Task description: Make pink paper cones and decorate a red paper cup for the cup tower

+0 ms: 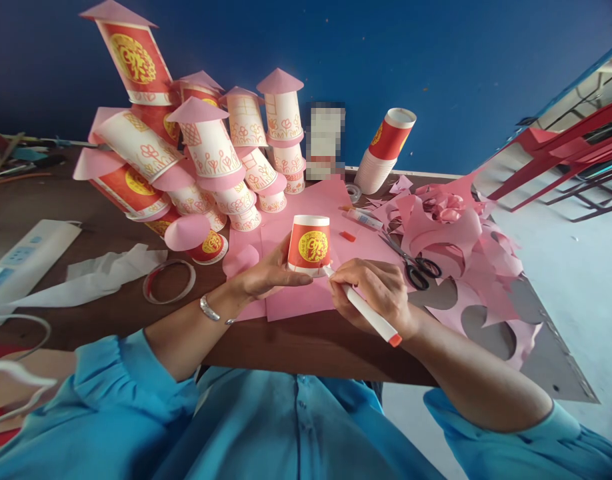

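Observation:
A red and white paper cup (309, 245) with a yellow round emblem is held upside down over the pink paper (296, 303). My left hand (269, 272) grips it from the left, thumb along its lower edge. Closed around a white marker pen (369, 312) with an orange end is my right hand (373, 290). The pen's tip touches or nearly touches the white band low on the cup, where faint orange marks show. A small orange-red cap (347, 236) lies on the paper behind my right hand.
Cup towers with pink cone roofs (206, 140) stand at back left. A cup stack (386, 150) leans by the blue wall. Black-handled scissors (419, 267), a glue tube (365, 218) and pink paper scraps (446, 227) lie right; a tape roll (169, 281) lies left.

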{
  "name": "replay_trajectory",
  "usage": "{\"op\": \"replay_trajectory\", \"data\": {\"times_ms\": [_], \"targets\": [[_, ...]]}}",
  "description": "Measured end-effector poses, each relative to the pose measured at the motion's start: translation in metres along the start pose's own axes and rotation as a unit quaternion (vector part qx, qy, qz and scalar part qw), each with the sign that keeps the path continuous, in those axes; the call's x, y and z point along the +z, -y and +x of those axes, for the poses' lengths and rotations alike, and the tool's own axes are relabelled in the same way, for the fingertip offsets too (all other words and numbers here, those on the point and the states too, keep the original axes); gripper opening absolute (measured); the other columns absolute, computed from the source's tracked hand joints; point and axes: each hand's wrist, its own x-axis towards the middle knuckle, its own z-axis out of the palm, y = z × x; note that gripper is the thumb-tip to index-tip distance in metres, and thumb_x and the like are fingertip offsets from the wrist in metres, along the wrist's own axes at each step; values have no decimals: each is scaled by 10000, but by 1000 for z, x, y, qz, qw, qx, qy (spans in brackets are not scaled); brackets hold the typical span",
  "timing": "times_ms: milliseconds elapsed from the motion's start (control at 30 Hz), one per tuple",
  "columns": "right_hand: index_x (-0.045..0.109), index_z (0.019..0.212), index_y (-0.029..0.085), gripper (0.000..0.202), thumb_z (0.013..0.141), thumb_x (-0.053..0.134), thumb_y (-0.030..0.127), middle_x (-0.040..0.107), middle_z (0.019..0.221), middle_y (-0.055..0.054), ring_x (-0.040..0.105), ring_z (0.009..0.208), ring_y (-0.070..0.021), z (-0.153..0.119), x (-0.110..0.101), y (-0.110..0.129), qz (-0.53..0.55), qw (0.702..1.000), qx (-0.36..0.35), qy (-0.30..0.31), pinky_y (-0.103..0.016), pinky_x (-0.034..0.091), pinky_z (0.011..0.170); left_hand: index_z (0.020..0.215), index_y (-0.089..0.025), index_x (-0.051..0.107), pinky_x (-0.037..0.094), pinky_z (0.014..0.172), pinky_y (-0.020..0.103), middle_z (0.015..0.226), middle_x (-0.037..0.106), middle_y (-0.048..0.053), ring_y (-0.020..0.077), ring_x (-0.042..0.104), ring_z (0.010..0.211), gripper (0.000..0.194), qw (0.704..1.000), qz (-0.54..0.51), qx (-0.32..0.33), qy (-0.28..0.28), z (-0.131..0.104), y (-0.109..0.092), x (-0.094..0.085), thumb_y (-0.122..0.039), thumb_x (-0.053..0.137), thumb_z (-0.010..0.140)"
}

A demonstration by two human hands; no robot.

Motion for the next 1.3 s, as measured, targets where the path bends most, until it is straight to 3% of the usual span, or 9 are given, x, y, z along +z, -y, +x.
{"op": "replay_trajectory", "data": {"times_ms": [233, 567, 767, 933, 1300], "targets": [[544, 950, 208, 169, 903, 622, 65, 698, 685, 16, 700, 567, -140, 0, 0, 0, 5, 1000, -8, 5, -242, 565, 528, 1285, -239, 577, 550, 899, 360, 1071, 731, 46, 229, 699, 1015, 655, 1000, -8, 4, -3, 1, -2, 3, -169, 886, 712], [539, 947, 221, 190, 891, 627, 62, 678, 675, 38, 669, 549, -120, -1, -1, 3, 10, 999, -29, -17, -242, 562, 515, 1334, -252, 583, 551, 917, 394, 1143, 729, 75, 246, 699, 1042, 663, 1000, -3, 8, -3, 0, -1, 3, -197, 871, 740], [562, 960, 203, 192, 877, 642, 49, 691, 702, 18, 687, 569, -136, -1, -1, 2, 9, 999, -37, -17, -252, 576, 521, 1194, -224, 641, 533, 927, 402, 1123, 729, 67, 250, 684, 1050, 517, 1000, 4, -7, -14, -1, 1, 0, -218, 878, 736], [566, 961, 201, 190, 881, 644, 47, 693, 696, 14, 683, 569, -140, 1, -2, 2, 8, 999, -49, -9, -253, 570, 510, 1363, -286, 552, 509, 972, 434, 1234, 710, 70, 295, 655, 1164, 727, 1000, -13, -10, -14, 0, 2, -1, -206, 887, 724], [572, 982, 199, 156, 909, 648, 84, 720, 746, -10, 716, 616, -144, 0, -2, 1, 11, 998, -52, -17, -257, 601, 549, 1414, -302, 516, 473, 1082, 449, 1412, 631, 80, 303, 574, 1333, 719, 999, -38, 6, -13, -1, 0, 2, -176, 835, 782]]}}
